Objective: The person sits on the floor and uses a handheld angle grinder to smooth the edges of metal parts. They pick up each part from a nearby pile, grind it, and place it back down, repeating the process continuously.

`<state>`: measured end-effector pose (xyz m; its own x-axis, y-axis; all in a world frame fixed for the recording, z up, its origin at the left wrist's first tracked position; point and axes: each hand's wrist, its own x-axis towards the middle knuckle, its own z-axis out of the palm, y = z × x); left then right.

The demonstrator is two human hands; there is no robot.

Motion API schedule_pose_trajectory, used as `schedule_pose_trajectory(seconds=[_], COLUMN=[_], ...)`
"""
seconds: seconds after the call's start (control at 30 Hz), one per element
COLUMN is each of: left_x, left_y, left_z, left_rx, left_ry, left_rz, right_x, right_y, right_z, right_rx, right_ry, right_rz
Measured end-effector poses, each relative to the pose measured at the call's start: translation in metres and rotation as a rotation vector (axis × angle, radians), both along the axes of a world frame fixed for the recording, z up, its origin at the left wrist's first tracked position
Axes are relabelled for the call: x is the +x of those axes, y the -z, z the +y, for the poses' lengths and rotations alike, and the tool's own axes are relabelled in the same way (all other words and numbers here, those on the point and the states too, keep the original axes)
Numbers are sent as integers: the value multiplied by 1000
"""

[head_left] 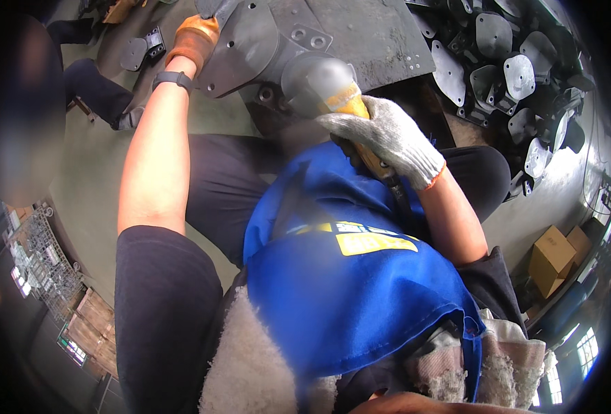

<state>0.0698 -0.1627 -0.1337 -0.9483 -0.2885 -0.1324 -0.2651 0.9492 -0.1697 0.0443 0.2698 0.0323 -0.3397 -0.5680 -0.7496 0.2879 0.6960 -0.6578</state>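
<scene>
My right hand [400,138], in a grey knit glove with an orange cuff, is wrapped round a yellow angle grinder [351,103]. The grinder's round head, hazy in the picture, lies against or just over the near edge of a dark metal bracket [243,52]. This bracket has a rounded flat plate with holes and a small block with two holes. At its far left, my left hand [196,40], in an orange-palmed glove, is closed on a grey end of the metal; the fingertips are partly hidden. Beneath the bracket is a dark metal work surface [391,38].
Many similar metal plates [491,34] lie heaped at the right. Another bracket [134,54] rests on the floor at the left, near a person's dark-clad leg [98,93]. Cardboard boxes [552,261] stand at the lower right, a wire cage [46,252] at the lower left.
</scene>
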Motion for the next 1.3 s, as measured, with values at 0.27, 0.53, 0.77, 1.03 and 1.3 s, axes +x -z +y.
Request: schedule_pose_trajectory(seconds=[0.27, 0.53, 0.77, 1.03, 1.3], left_x=[2, 3, 6, 6, 6], left_y=[21, 7, 11, -5, 4], left_z=[-12, -5, -6, 2, -9], left_rx=[43, 8, -3, -15, 75], left_ry=[-26, -18, 15, 3, -27], left_rz=[73, -16, 72, -7, 45], right_x=[6, 2, 2, 11, 17], right_y=[16, 7, 12, 12, 17], right_z=[17, 7, 10, 22, 29], right_rx=[-63, 18, -54, -1, -85], right_ry=[96, 27, 41, -44, -15], right_rz=[-61, -38, -48, -33, 10])
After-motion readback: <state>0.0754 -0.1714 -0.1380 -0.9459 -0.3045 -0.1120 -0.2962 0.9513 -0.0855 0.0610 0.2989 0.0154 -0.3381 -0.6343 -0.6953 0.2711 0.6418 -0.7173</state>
